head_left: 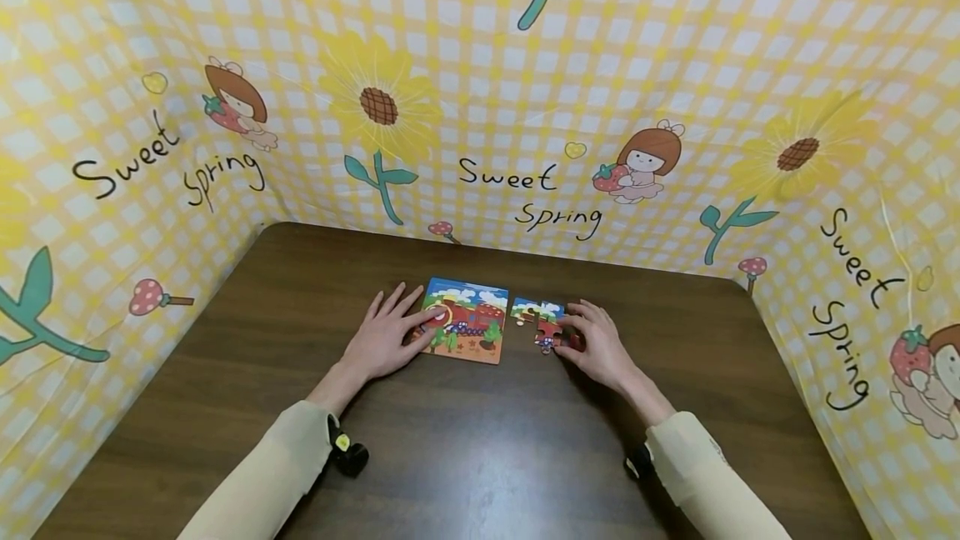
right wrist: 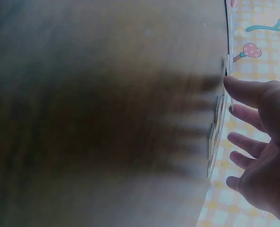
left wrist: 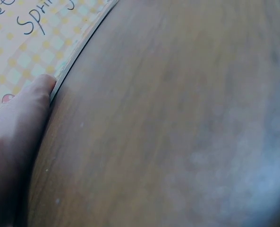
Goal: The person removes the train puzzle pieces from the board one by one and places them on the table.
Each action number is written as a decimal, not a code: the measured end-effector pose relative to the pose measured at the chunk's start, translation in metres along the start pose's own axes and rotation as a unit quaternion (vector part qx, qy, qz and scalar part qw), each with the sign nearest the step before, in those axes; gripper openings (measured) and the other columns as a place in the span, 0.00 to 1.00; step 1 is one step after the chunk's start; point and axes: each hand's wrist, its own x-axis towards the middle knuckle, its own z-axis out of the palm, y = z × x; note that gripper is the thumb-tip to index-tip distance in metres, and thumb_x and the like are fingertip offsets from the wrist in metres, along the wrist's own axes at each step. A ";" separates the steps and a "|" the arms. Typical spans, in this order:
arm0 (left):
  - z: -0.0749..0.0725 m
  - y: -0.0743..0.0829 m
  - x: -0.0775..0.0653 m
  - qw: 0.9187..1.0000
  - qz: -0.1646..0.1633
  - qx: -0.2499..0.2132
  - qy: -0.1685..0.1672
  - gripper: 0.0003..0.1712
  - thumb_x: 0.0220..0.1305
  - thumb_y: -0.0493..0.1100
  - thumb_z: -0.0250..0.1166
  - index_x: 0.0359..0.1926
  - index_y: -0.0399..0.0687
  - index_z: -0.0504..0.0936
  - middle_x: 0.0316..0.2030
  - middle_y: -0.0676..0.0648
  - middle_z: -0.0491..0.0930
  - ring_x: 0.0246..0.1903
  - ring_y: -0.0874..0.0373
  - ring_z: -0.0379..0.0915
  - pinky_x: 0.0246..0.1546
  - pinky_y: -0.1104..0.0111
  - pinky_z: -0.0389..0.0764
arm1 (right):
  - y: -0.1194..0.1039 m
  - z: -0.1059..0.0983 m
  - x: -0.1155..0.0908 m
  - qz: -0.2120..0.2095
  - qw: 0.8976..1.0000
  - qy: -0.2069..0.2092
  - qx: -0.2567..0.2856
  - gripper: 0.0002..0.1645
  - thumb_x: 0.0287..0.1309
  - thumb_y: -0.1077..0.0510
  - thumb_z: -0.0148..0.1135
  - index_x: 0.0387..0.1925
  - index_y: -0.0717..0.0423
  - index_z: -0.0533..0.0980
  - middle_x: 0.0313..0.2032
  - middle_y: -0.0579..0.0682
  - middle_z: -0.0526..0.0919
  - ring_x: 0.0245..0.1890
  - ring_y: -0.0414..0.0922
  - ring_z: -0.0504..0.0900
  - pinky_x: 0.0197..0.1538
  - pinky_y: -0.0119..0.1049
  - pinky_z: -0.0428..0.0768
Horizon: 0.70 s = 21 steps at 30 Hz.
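Note:
My left hand (head_left: 386,338) lies with fingers spread at the left side of a square picture board (head_left: 480,327), its thumb and index fingertips over the board's edge. The board shows a blue sky, a red vehicle and brown ground. To its right, several joined jigsaw pieces (head_left: 550,325) form an uneven patch with gaps. My right hand (head_left: 602,346) is at the patch's right side, its thumb and index finger around a reddish jigsaw piece (head_left: 575,341), mostly covered by the fingers. In the right wrist view, the pieces appear edge-on beside the thumb (right wrist: 246,90).
A dark brown wooden table (head_left: 450,457) lies under both hands. Yellow checked cloth (head_left: 480,107) printed with flowers and figures stands around its back and sides. Dark wrist cameras (head_left: 350,457) hang at both beige sleeves (head_left: 270,457).

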 end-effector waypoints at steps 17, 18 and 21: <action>0.002 -0.002 0.000 1.000 -0.001 -0.001 -0.001 0.31 0.82 0.70 0.56 0.79 0.75 0.76 0.88 0.44 0.58 0.89 0.35 0.44 0.87 0.31 0.42 | -0.005 -0.001 0.001 0.021 1.000 -0.013 0.013 0.33 0.69 0.42 0.76 0.66 0.59 0.83 0.72 0.68 0.77 0.75 0.70 0.70 0.73 0.80 0.65; 0.002 -0.002 0.000 1.000 -0.001 0.000 0.001 0.31 0.82 0.69 0.56 0.79 0.75 0.76 0.88 0.44 0.58 0.89 0.35 0.44 0.86 0.31 0.42 | 0.002 0.002 0.003 0.024 1.000 -0.012 0.011 0.35 0.69 0.42 0.76 0.67 0.58 0.82 0.73 0.67 0.77 0.75 0.69 0.70 0.74 0.79 0.65; 0.002 -0.002 0.001 1.000 -0.001 0.000 0.003 0.31 0.82 0.69 0.56 0.79 0.75 0.75 0.88 0.44 0.58 0.89 0.35 0.44 0.87 0.31 0.41 | 0.017 0.009 0.008 0.029 0.999 -0.011 -0.006 0.39 0.67 0.42 0.78 0.72 0.56 0.79 0.74 0.64 0.76 0.76 0.67 0.70 0.75 0.78 0.66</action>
